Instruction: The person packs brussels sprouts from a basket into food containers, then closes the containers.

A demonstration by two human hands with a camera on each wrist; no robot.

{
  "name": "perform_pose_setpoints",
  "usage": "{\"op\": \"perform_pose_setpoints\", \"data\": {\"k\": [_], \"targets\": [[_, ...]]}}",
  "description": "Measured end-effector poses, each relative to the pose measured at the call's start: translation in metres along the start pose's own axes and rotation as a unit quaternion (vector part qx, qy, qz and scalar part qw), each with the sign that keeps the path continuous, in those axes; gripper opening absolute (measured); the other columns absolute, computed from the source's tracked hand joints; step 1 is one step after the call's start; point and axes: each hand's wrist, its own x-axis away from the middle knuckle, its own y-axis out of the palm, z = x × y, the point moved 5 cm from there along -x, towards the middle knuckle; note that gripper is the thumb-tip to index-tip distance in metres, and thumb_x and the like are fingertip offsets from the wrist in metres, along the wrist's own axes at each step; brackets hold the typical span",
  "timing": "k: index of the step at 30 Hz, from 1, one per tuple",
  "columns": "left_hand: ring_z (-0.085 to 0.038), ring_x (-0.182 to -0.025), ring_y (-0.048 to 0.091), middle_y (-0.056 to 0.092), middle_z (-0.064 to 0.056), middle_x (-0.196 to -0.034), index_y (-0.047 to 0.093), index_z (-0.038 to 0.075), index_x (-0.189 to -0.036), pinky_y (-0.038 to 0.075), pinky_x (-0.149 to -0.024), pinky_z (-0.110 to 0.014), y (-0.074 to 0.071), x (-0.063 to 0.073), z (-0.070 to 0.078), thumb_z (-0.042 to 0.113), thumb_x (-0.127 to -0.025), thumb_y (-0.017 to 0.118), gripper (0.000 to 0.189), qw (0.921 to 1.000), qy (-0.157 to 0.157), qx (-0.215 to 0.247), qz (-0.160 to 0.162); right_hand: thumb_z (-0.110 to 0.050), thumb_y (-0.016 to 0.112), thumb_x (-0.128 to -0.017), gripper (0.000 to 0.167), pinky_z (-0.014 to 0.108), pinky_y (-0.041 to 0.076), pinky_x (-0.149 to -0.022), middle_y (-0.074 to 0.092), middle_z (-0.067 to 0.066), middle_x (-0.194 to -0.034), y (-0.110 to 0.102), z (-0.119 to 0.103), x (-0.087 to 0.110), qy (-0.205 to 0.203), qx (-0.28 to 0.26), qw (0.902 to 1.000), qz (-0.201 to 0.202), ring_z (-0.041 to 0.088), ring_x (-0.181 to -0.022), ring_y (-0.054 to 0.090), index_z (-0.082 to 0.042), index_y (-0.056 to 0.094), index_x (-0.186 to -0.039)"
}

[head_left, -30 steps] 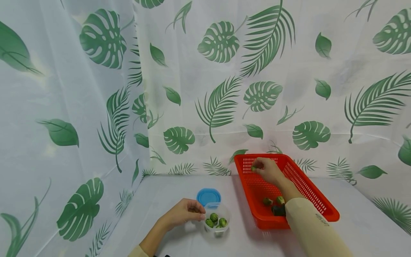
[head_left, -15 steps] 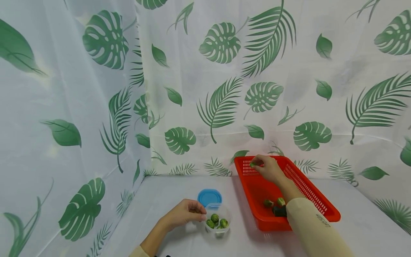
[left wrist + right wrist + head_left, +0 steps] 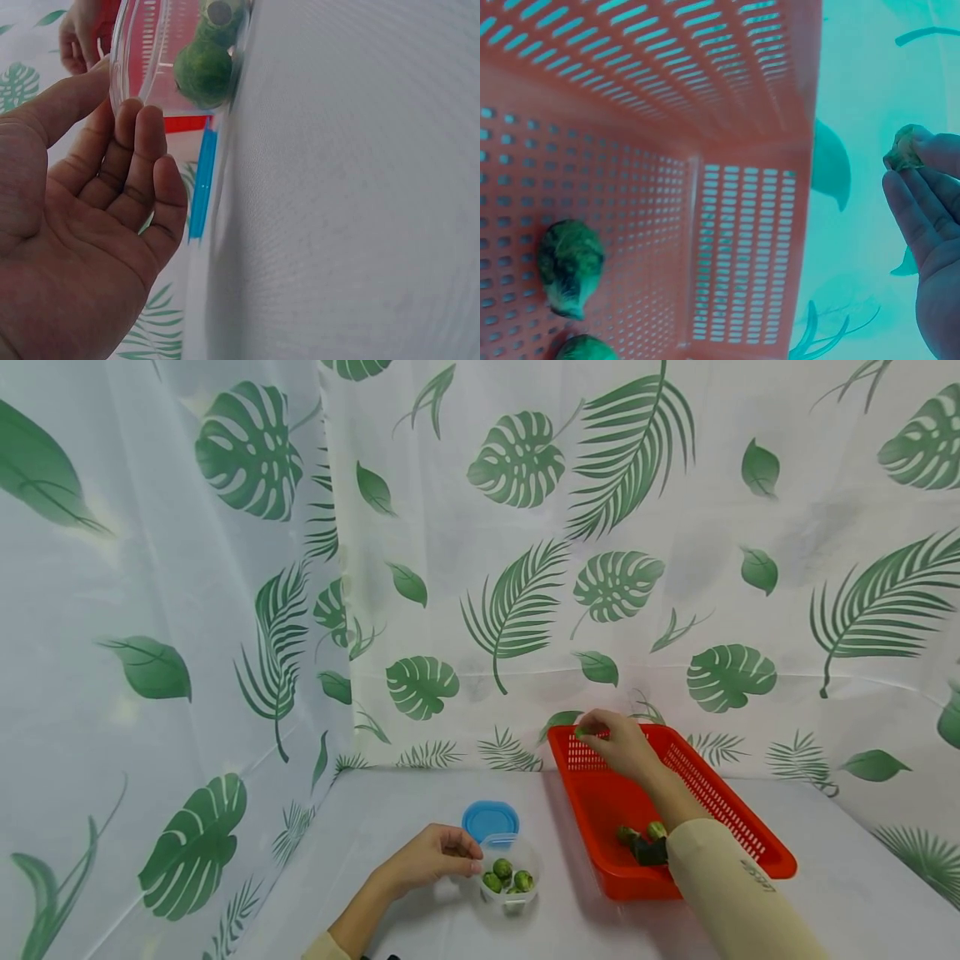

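In the head view my left hand (image 3: 435,858) is at the left side of a small clear plastic container (image 3: 512,895), its thumb and fingertips gripping the rim. Several Brussels sprouts (image 3: 502,867) lie in that container. Above the far end of a red perforated basket (image 3: 588,843), my right hand (image 3: 618,745) pinches one small Brussels sprout (image 3: 904,148) between thumb and fingertips. More sprouts (image 3: 570,262) sit on the basket's floor, and a dark green piece (image 3: 648,852) lies near them, partly hidden by the sleeve.
A blue lid (image 3: 491,821) lies flat on the white tabletop (image 3: 390,802) just behind the container. Leaf-patterned curtains (image 3: 525,635) stand behind and to the left of the table. The basket's far end is close to the back curtain.
My right hand has risen slightly and moved a little left with the sprout, up to the basket's far rim. The left hand and the container stay in place.
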Motion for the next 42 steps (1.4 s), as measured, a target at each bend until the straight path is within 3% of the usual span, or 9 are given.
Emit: {"op": "perform_pose_setpoints", "data": {"k": [19,25,32,42], "targets": [[-0.012,-0.085,0.065,0.073,-0.005,-0.096,0.072,-0.004,-0.111,0.054,-0.077,-0.027,0.0,0.001,0.003,0.013,-0.095,0.076,0.024,1.0,0.002,0.002,0.004,-0.01,0.073,-0.097,0.023,0.044,0.058,-0.095,0.074,0.008,-0.117,-0.002,-0.039,-0.009,-0.055,-0.036,0.9977,0.013,0.027,-0.107,0.071,-0.009,0.071,-0.12],[-0.011,-0.085,0.065,0.072,0.0,-0.094,0.072,-0.005,-0.111,0.054,-0.076,-0.026,0.0,0.001,0.001,0.014,-0.095,0.076,0.025,1.0,0.004,0.002,0.001,-0.011,0.075,-0.096,0.024,0.042,0.06,-0.093,0.074,0.005,-0.115,-0.002,-0.056,-0.01,-0.073,-0.037,0.9963,0.025,0.022,-0.105,0.072,-0.01,0.072,-0.12],[-0.011,-0.085,0.066,0.073,0.001,-0.094,0.072,-0.005,-0.11,0.054,-0.077,-0.026,0.0,0.001,0.002,0.014,-0.094,0.077,0.025,0.9999,0.006,0.01,0.0,-0.003,0.076,-0.094,0.023,0.046,0.061,-0.09,0.076,0.009,-0.11,-0.003,-0.083,-0.008,-0.132,-0.054,0.9891,0.035,0.026,-0.101,0.073,-0.006,0.072,-0.116],[-0.011,-0.085,0.066,0.072,0.0,-0.094,0.072,-0.006,-0.111,0.055,-0.077,-0.027,0.001,0.002,0.003,0.016,-0.094,0.078,0.029,0.9999,0.006,0.014,-0.001,-0.002,0.075,-0.094,0.022,0.042,0.061,-0.089,0.076,0.01,-0.11,0.003,-0.104,-0.004,-0.177,-0.087,0.9802,0.021,0.026,-0.101,0.074,-0.005,0.073,-0.116]]}}
